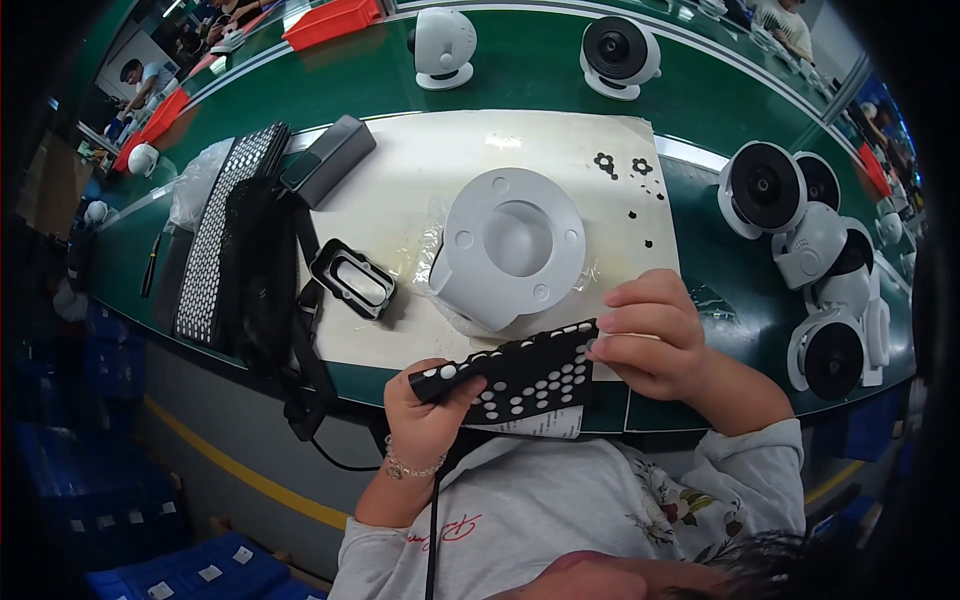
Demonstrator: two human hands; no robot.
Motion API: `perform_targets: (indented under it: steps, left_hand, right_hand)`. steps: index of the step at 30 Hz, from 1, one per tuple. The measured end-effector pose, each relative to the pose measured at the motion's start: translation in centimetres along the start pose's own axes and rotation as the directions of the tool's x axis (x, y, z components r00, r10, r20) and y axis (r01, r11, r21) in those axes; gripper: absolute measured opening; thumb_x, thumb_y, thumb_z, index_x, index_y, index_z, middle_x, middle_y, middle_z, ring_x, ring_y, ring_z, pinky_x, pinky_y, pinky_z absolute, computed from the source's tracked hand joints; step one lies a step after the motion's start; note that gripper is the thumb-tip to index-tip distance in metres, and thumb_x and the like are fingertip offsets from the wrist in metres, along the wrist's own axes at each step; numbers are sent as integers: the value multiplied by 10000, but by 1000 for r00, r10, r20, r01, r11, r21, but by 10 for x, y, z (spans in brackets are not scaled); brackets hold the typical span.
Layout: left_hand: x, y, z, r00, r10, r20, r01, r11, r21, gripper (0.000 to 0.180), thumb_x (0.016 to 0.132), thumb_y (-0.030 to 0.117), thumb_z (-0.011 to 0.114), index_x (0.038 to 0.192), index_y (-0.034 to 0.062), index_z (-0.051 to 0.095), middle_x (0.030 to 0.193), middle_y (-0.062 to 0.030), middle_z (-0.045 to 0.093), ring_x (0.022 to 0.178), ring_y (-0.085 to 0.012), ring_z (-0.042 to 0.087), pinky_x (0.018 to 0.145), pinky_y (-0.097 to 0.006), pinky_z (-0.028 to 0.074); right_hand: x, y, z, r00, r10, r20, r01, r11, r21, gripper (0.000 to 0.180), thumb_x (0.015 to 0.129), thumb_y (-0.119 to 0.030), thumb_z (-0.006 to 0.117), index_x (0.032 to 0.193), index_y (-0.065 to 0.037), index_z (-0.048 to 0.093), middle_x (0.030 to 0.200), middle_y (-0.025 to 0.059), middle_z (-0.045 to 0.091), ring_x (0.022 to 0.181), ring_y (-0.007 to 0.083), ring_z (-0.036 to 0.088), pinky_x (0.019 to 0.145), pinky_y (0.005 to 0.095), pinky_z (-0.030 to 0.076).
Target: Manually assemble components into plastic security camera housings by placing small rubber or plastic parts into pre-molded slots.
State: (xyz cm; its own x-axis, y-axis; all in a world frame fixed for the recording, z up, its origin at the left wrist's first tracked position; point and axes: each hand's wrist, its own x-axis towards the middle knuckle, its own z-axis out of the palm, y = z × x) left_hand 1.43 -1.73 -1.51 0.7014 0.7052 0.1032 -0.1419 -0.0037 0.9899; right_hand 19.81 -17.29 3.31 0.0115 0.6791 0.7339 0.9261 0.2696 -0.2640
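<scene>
Gripping the dotted black sheet (pixel 520 367) by its left end with the left hand (pixel 425 415); touching its upper right corner with the right hand (pixel 655 335), pinch unclear. Between both, near the counter's (pixel 530 90) front edge, stretched lengthwise left to right.

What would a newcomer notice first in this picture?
Probably the big white ring-shaped part at the middle of the cream mat. Below, the left hand holds a black sheet with white dots, the right hand at its other end. White cameras crowd the right side.
</scene>
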Motion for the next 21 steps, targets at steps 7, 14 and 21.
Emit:
perform_targets:
  steps: [7, 14, 21]
  left_hand:
    - [1, 5, 1, 998, -24, 63, 19, 996, 84, 142, 674, -10, 704, 712, -39, 571, 558, 2, 541, 517, -34, 454, 466, -184, 357]
    - [4, 5, 0, 981, 117, 157, -153, 957, 247, 153, 643, 1, 710, 681, -22, 564, 568, -51, 554, 487, -90, 503, 462, -215, 389]
    - [19, 17, 4, 778, 477, 409, -594, 770, 233, 224, 585, -19, 694, 793, 6, 615, 862, -114, 617, 660, -144, 574, 615, -253, 465]
  right_hand:
    - [5, -10, 3, 987, -101, 124, 103, 995, -7, 425, 650, -16, 690, 1012, -136, 503, 827, 3, 591, 808, 203, 560, 625, 335, 371]
    - [12, -12, 17, 981, 192, 8, -185, 930, 316, 534, 657, 106, 620, 1106, -114, 433, 827, 73, 582, 709, 209, 568, 611, 319, 416]
    - [37, 12, 2, 975, 210, -75, -145, 853, 501, 737, 691, 154, 585, 1277, -140, 249, 927, 68, 482, 781, 133, 527, 640, 241, 456]
